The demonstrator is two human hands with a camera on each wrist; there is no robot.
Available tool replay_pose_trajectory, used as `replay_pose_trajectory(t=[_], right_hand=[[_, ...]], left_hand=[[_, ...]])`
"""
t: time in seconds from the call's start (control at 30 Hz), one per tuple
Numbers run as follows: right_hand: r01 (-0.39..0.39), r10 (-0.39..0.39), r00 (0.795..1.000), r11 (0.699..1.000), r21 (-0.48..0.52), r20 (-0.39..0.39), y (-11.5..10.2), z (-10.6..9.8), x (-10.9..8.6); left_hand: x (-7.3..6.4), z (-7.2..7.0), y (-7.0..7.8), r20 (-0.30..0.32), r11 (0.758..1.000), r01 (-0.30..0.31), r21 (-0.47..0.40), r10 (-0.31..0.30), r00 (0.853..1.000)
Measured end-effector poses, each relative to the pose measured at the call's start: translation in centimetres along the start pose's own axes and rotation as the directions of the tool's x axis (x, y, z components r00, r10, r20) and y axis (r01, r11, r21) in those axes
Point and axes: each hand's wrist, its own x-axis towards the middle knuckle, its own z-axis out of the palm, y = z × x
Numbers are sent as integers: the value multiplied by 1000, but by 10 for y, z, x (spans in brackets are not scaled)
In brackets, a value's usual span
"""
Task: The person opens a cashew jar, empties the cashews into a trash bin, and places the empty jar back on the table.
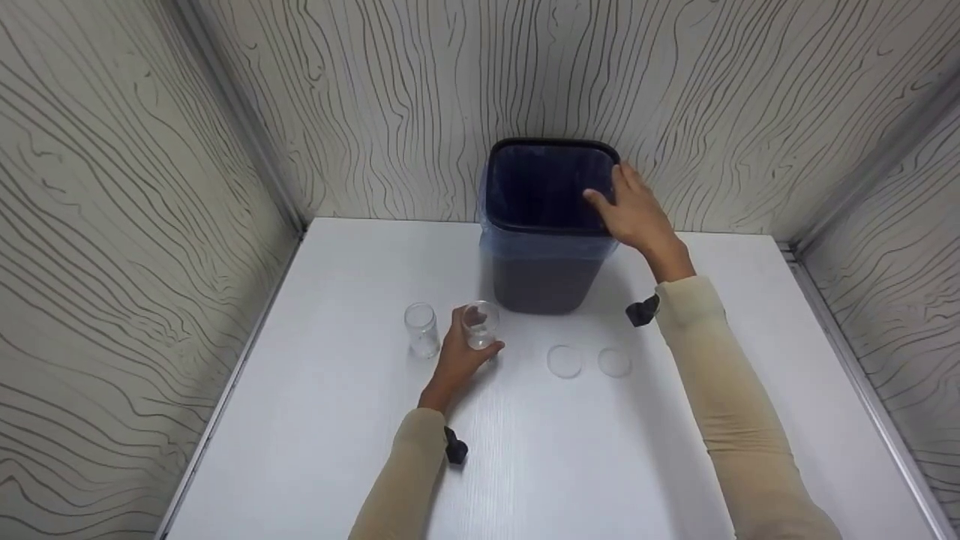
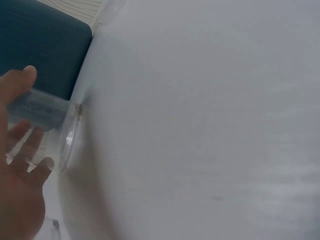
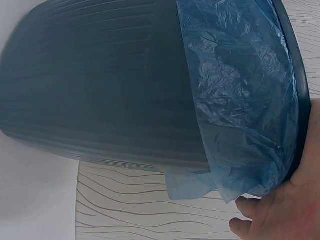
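Note:
My left hand (image 1: 459, 358) holds a clear jar (image 1: 481, 319) on the white table, thumb on one side and fingers on the other. In the left wrist view the fingers (image 2: 30, 150) show through its clear wall. Just left of it stands a second clear jar (image 1: 422, 331). My right hand (image 1: 637, 214) grips the right rim of a dark trash bin (image 1: 544, 281), thumb over the opening and fingers outside. A bluish plastic liner (image 3: 240, 95) is folded over the bin's rim. No contents can be made out inside the bin.
Two clear, round, flat pieces (image 1: 564, 361), perhaps lids, lie on the white table (image 1: 540, 465) right of the held jar. Behind the bin rises a wall (image 1: 405, 112) with a wood-grain pattern. More patterned panels (image 1: 97, 262) flank the table.

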Motion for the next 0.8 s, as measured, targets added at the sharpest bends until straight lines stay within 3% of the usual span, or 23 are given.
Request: replay_pose_trajectory(t=[0.43, 0.8], right_hand=[[-11, 11, 1000, 1000, 8, -3, 0, 1, -1], [-7, 7, 1000, 1000, 1, 2, 0, 0, 0]], left_hand=[[-3, -4, 0, 67, 996, 73, -55, -70, 995], [-2, -4, 0, 61, 997, 67, -32, -65, 996]])
